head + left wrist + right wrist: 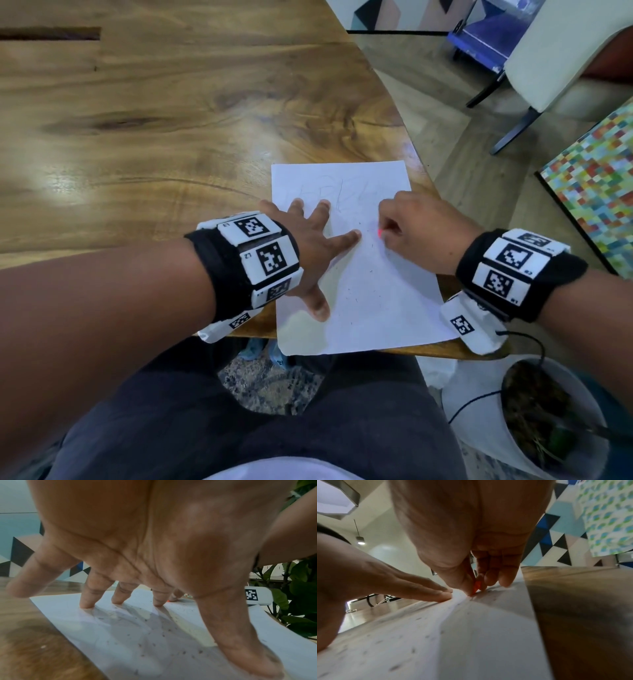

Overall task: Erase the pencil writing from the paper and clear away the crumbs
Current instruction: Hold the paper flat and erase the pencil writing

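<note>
A white sheet of paper (363, 274) lies at the near right corner of the wooden table (154, 137), its lower edge hanging past the table edge. Faint pencil writing (329, 195) shows near its top. Dark eraser crumbs (154, 643) are scattered over the sheet. My left hand (315, 240) presses flat on the paper's left side, fingers spread and straight. My right hand (407, 226) pinches a small orange-red eraser (476, 586) between thumb and fingers, its tip touching the paper just right of my left forefinger. Most of the eraser is hidden in the fingers.
The table's right edge runs close beside the paper. A white pot with a plant (534, 411) stands on the floor below the corner. A pale chair (561, 61) and a colourful mosaic board (596, 185) are to the right. My legs are under the table.
</note>
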### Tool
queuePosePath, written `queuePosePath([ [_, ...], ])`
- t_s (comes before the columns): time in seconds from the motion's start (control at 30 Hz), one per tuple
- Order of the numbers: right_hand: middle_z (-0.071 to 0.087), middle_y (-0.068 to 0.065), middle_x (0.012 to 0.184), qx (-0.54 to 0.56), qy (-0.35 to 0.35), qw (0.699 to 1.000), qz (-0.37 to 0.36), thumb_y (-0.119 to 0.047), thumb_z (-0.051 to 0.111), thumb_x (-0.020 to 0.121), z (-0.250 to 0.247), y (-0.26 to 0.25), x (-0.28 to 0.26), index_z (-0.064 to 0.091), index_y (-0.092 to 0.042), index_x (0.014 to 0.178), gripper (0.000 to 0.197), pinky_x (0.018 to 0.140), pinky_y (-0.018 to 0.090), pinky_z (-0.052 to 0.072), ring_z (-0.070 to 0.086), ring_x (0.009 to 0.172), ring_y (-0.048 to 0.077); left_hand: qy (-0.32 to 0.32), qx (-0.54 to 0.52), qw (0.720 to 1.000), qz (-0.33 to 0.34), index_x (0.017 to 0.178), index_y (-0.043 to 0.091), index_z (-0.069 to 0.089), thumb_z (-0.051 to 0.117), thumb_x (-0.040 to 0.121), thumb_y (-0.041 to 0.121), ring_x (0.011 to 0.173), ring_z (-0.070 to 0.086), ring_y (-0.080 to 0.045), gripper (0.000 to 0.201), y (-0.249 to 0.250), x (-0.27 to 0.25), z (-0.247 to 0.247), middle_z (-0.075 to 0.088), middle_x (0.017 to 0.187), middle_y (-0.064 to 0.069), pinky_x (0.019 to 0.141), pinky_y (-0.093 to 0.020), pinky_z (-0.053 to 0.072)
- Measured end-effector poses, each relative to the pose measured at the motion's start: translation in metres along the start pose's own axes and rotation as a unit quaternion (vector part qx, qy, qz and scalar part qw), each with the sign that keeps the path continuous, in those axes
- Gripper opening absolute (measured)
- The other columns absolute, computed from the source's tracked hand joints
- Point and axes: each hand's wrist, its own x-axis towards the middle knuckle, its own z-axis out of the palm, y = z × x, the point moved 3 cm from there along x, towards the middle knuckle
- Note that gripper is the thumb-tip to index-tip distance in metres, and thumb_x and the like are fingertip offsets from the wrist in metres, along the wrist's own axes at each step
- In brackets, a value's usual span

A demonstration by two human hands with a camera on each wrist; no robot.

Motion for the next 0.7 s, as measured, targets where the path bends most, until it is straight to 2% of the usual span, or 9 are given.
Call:
queuePosePath([
  [0.1, 0.051, -0.005, 0.085, -0.017, 0.009, 1.0, -0.017, -0.024, 0.05, 0.089, 0.003, -0.006, -0.005, 0.052, -0.025, 0.079, 0.01, 0.071, 0.036, 0.046, 0.052, 0.082, 0.019, -0.002, -0.001, 1.0, -0.002, 0.155, 0.051, -0.017, 0.07, 0.063, 0.086, 0.153, 0.003, -0.048, 0.131, 0.0, 0.0, -0.001, -0.017, 0.169, -0.013, 0.109, -0.074, 0.028],
  [0.2, 0.046, -0.009, 0.084, -0.004, -0.013, 0.993, -0.118, -0.026, 0.05, 0.092, 0.013, -0.034, -0.027, 0.047, -0.026, 0.077, 0.016, 0.069, 0.03, 0.041, 0.047, 0.08, 0.015, -0.007, 0.0, 1.0, -0.003, 0.156, 0.049, -0.017, 0.071, 0.064, 0.084, 0.153, 0.002, -0.05, 0.133, 0.001, 0.001, -0.001, -0.017, 0.168, -0.014, 0.109, -0.075, 0.026],
  [0.3, 0.048, -0.01, 0.087, 0.01, -0.05, 0.984, -0.173, -0.026, 0.054, 0.091, 0.021, -0.045, -0.039, 0.052, -0.024, 0.079, 0.012, 0.07, 0.03, 0.042, 0.048, 0.083, 0.015, -0.01, 0.003, 1.0, -0.003, 0.156, 0.048, -0.019, 0.071, 0.064, 0.084, 0.153, 0.002, -0.05, 0.134, 0.002, 0.001, -0.002, -0.018, 0.168, -0.014, 0.109, -0.073, 0.028],
  [0.37, 0.048, -0.01, 0.087, 0.017, -0.052, 0.988, -0.143, -0.025, 0.052, 0.091, 0.018, -0.036, -0.032, 0.054, -0.025, 0.081, 0.01, 0.072, 0.031, 0.044, 0.049, 0.084, 0.015, -0.006, 0.003, 1.0, 0.0, 0.155, 0.049, -0.019, 0.071, 0.063, 0.085, 0.152, 0.003, -0.05, 0.134, 0.001, 0.002, -0.001, -0.018, 0.168, -0.014, 0.108, -0.071, 0.032],
  [0.53, 0.052, -0.005, 0.087, 0.008, 0.03, 0.999, 0.017, -0.023, 0.052, 0.088, 0.001, 0.008, -0.004, 0.057, -0.023, 0.082, 0.008, 0.076, 0.038, 0.049, 0.054, 0.085, 0.019, -0.007, 0.001, 1.0, 0.0, 0.154, 0.051, -0.02, 0.07, 0.064, 0.085, 0.153, 0.003, -0.049, 0.132, 0.001, 0.001, -0.001, -0.018, 0.168, -0.012, 0.107, -0.069, 0.036],
  [0.6, 0.052, -0.005, 0.088, 0.002, 0.028, 0.999, 0.015, -0.022, 0.051, 0.089, 0.004, 0.005, -0.006, 0.056, -0.022, 0.082, 0.009, 0.075, 0.036, 0.048, 0.054, 0.085, 0.019, -0.011, 0.0, 1.0, -0.001, 0.154, 0.051, -0.02, 0.071, 0.064, 0.085, 0.153, 0.001, -0.049, 0.132, 0.002, 0.001, -0.001, -0.019, 0.168, -0.012, 0.108, -0.069, 0.036],
  [0.7, 0.046, -0.009, 0.09, -0.003, -0.001, 0.998, -0.07, -0.026, 0.049, 0.094, 0.013, -0.028, -0.027, 0.046, -0.025, 0.081, 0.013, 0.065, 0.025, 0.035, 0.046, 0.085, 0.012, -0.013, 0.0, 1.0, -0.002, 0.155, 0.049, -0.02, 0.071, 0.065, 0.083, 0.153, 0.001, -0.049, 0.133, 0.002, 0.001, -0.002, -0.02, 0.168, -0.013, 0.109, -0.069, 0.033],
])
